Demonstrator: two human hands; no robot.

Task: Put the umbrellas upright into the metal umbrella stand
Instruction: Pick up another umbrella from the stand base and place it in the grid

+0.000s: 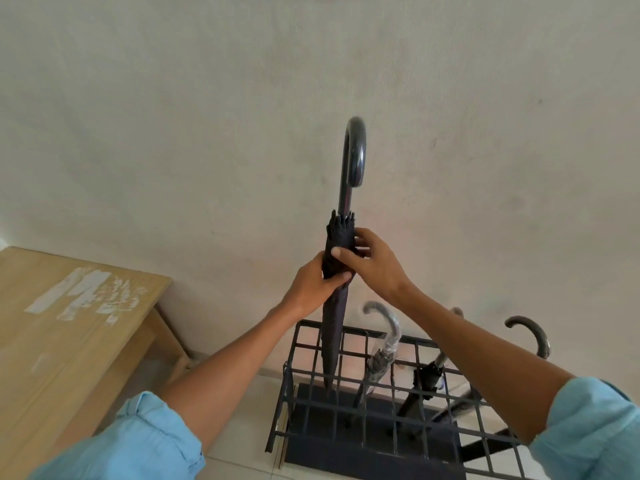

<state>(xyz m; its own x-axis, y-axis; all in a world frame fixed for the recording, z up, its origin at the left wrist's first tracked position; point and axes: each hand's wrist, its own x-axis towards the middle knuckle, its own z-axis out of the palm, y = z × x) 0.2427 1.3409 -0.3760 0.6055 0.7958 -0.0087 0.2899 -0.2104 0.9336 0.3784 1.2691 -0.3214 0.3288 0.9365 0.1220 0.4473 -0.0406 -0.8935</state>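
A dark folded umbrella (334,327) with a curved handle stands upright, its tip down in a left cell of the black metal grid stand (391,415). My left hand (317,285) grips its canopy from the left. My right hand (369,259) wraps the canopy just above, from the right. Two more umbrellas lean inside the stand: one with a plastic-wrapped handle (382,348) in the middle and a black one with a dark hooked handle (535,336) on the right.
A light wooden table (65,327) with white tape marks stands to the left of the stand. A plain pale wall (346,64) rises right behind it. The floor is pale tile (242,469).
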